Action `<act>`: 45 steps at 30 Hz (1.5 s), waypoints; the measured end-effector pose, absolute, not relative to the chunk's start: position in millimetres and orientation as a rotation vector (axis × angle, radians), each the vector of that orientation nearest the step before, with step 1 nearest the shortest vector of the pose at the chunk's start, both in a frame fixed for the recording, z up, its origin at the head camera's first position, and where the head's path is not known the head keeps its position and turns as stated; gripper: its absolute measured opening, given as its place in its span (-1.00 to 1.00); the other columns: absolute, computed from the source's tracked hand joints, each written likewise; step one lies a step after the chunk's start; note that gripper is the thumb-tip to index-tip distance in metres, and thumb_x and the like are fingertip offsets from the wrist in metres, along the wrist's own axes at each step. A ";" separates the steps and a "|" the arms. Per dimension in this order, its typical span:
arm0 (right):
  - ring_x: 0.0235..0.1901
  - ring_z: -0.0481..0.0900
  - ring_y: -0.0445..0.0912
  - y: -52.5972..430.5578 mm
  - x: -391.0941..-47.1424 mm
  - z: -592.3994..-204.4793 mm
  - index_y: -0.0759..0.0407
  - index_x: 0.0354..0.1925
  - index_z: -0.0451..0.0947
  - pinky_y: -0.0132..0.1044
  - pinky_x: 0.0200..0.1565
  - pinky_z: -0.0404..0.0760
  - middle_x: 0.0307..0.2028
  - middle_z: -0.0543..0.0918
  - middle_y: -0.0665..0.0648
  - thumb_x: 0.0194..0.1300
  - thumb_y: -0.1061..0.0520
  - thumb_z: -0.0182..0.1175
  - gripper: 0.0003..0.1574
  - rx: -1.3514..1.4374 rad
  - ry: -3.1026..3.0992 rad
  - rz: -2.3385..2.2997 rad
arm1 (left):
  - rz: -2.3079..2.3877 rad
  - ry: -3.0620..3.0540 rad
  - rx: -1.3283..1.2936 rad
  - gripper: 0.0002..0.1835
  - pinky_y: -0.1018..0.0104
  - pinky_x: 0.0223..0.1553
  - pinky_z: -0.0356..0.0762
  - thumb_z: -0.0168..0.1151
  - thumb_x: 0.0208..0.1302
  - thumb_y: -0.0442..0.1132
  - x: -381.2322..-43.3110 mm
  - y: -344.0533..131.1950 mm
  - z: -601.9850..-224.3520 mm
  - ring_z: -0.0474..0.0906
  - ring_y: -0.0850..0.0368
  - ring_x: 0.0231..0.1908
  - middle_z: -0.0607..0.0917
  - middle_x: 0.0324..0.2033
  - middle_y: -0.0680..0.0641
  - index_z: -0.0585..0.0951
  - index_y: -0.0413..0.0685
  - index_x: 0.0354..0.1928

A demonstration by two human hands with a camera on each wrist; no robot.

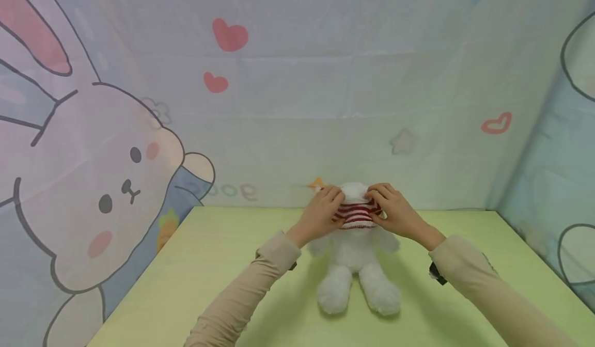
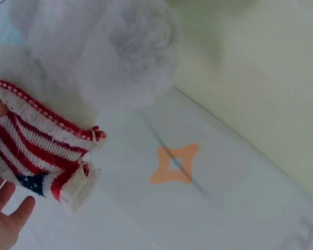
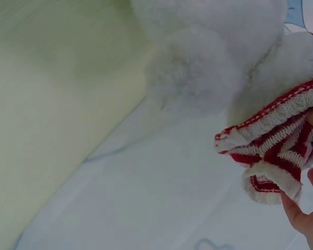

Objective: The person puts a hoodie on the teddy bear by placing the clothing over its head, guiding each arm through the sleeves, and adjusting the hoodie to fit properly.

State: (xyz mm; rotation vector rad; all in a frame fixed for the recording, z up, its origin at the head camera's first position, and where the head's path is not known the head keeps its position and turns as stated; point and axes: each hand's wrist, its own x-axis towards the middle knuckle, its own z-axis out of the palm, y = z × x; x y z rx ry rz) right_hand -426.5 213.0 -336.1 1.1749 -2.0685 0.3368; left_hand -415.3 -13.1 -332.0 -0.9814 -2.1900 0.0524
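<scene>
A white plush toy [image 1: 354, 251] sits facing out on the green table, legs spread forward. Around its head area is a small knitted sweater [image 1: 358, 217] with red and white stripes; the white top of the head [image 1: 354, 189] shows above it. My left hand [image 1: 322, 213] grips the sweater's left side, my right hand [image 1: 395, 210] its right side. In the left wrist view the sweater [image 2: 39, 140] shows a navy patch with white stars and a short sleeve. The right wrist view shows a white-cuffed sleeve [image 3: 271, 182] near the fingers. The toy's face is hidden.
The pale green tabletop [image 1: 223, 264] runs back to a fabric backdrop [image 1: 302, 145] printed with hearts and a large cartoon rabbit [image 1: 93, 192]. A bluish side cloth [image 1: 558, 192] hangs at the right. The toy sits close to the table's back edge.
</scene>
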 end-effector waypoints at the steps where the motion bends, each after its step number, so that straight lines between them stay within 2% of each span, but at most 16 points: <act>1: -0.07 0.35 0.02 212.9 -426.7 -335.7 0.23 -0.17 0.44 -0.05 -0.20 0.41 -0.09 0.45 0.19 -0.12 0.28 0.37 -0.52 1.184 -2.056 0.317 | 0.059 -2.173 -1.010 -0.66 0.29 0.04 0.33 0.30 -0.02 -0.14 -416.2 -13.4 -331.0 0.38 0.08 -0.07 0.48 -0.21 -0.03 0.42 -0.10 -0.24; 5: -0.18 0.37 -0.04 213.0 -426.8 -334.2 0.15 -0.24 0.43 -0.13 -0.30 0.29 -0.18 0.47 0.10 -0.07 0.23 0.34 -0.62 1.199 -2.054 0.246 | 0.098 -2.121 -1.111 -0.74 0.31 -0.01 0.33 0.27 -0.01 -0.23 -419.2 -14.1 -329.1 0.39 0.11 -0.16 0.48 -0.31 0.00 0.42 -0.07 -0.28; 11: -0.22 0.39 -0.06 211.3 -427.7 -333.2 0.08 -0.34 0.40 0.03 -0.14 0.27 -0.35 0.45 0.02 -0.04 0.22 0.27 -0.73 1.204 -2.046 0.118 | 0.151 -2.128 -1.214 -0.81 0.33 -0.08 0.32 0.19 0.05 -0.30 -418.1 -14.5 -328.4 0.37 0.16 -0.30 0.47 -0.44 0.06 0.42 -0.02 -0.28; 15: -0.23 0.38 -0.06 211.5 -426.8 -332.9 0.09 -0.35 0.40 -0.04 -0.13 0.34 -0.35 0.43 0.02 -0.04 0.22 0.23 -0.77 1.249 -2.054 0.079 | 0.283 -2.135 -1.186 -0.80 0.31 -0.14 0.30 0.12 0.07 -0.10 -413.1 -12.9 -329.6 0.31 0.18 -0.35 0.44 -0.46 0.09 0.42 0.03 -0.28; 19: -0.19 0.35 -0.07 212.7 -424.2 -335.4 0.10 -0.29 0.40 -0.11 -0.17 0.37 -0.25 0.42 0.03 -0.08 0.11 0.22 -0.68 1.303 -2.075 0.036 | 0.429 -2.116 -1.102 -0.65 0.28 -0.16 0.25 0.10 0.06 0.15 -408.8 -10.8 -333.3 0.28 0.17 -0.36 0.43 -0.46 0.09 0.40 0.06 -0.31; 22: -0.15 0.38 -0.03 212.4 -423.5 -338.2 0.13 -0.23 0.39 -0.09 -0.12 0.40 -0.20 0.43 0.06 -0.12 -0.02 0.27 -0.53 1.319 -2.043 -0.034 | 0.496 -2.103 -1.028 -0.55 0.25 -0.05 0.30 0.11 0.04 0.26 -407.6 -9.2 -336.6 0.34 0.15 -0.30 0.48 -0.42 0.08 0.43 0.05 -0.29; 25: -0.13 0.41 0.01 210.5 -425.0 -340.5 0.17 -0.20 0.39 -0.08 -0.05 0.42 -0.21 0.46 0.10 -0.16 -0.13 0.35 -0.38 1.302 -1.966 -0.146 | 0.554 -2.063 -0.961 -0.52 0.15 0.10 0.32 0.12 0.02 0.29 -407.7 -7.6 -339.3 0.41 0.12 -0.20 0.53 -0.37 0.07 0.46 0.05 -0.27; 30: -0.18 0.46 0.02 208.0 -429.0 -345.2 0.20 -0.25 0.40 -0.12 -0.02 0.46 -0.27 0.50 0.14 -0.27 -0.15 0.45 -0.30 1.237 -1.846 -0.320 | 0.680 -1.944 -0.897 -0.60 0.03 0.13 0.33 0.09 0.08 0.21 -408.0 -5.0 -344.5 0.48 0.07 -0.15 0.56 -0.36 0.04 0.48 0.04 -0.29; 35: -0.20 0.51 0.04 204.1 -430.3 -348.7 0.22 -0.34 0.42 -0.12 -0.06 0.49 -0.34 0.56 0.16 -0.26 -0.10 0.45 -0.39 1.187 -1.776 -0.330 | 0.765 -1.825 -0.851 -0.80 0.13 0.04 0.46 -0.04 0.28 -0.07 -409.0 -4.3 -350.0 0.53 0.05 -0.19 0.58 -0.36 -0.01 0.49 0.01 -0.34; 39: -0.24 0.53 0.08 200.6 -433.1 -353.4 0.21 -0.47 0.39 -0.11 -0.13 0.49 -0.51 0.57 0.14 -0.30 -0.07 0.47 -0.44 1.161 -1.710 -0.295 | 0.732 -1.778 -0.849 -0.83 0.21 -0.04 0.52 -0.06 0.30 -0.19 -411.2 -5.4 -354.4 0.56 0.04 -0.18 0.61 -0.40 -0.02 0.47 0.00 -0.43; 41: -0.28 0.53 0.10 198.9 -434.5 -356.3 0.19 -0.55 0.35 -0.11 -0.18 0.49 -0.61 0.54 0.13 -0.20 -0.03 0.42 -0.53 1.168 -1.672 -0.268 | 0.724 -1.770 -0.855 -0.82 0.21 -0.06 0.53 -0.05 0.29 -0.22 -412.0 -6.2 -356.8 0.57 0.02 -0.16 0.64 -0.41 -0.03 0.44 0.00 -0.48; 42: -0.29 0.52 0.11 198.0 -435.2 -357.8 0.19 -0.58 0.34 -0.10 -0.20 0.48 -0.65 0.52 0.13 -0.07 -0.02 0.35 -0.58 1.172 -1.656 -0.254 | 0.723 -1.770 -0.860 -0.81 0.22 -0.07 0.53 -0.05 0.29 -0.23 -412.5 -6.5 -358.3 0.58 0.01 -0.14 0.65 -0.42 -0.03 0.43 0.01 -0.50; 45: -0.34 0.50 0.11 195.6 -436.9 -361.7 0.17 -0.67 0.31 -0.07 -0.23 0.48 -0.71 0.47 0.13 0.27 0.03 0.00 -0.59 1.189 -1.625 -0.198 | 0.723 -1.787 -0.870 -0.79 0.21 -0.07 0.54 -0.03 0.30 -0.24 -413.0 -6.9 -361.4 0.59 -0.02 -0.12 0.67 -0.43 -0.05 0.38 0.01 -0.52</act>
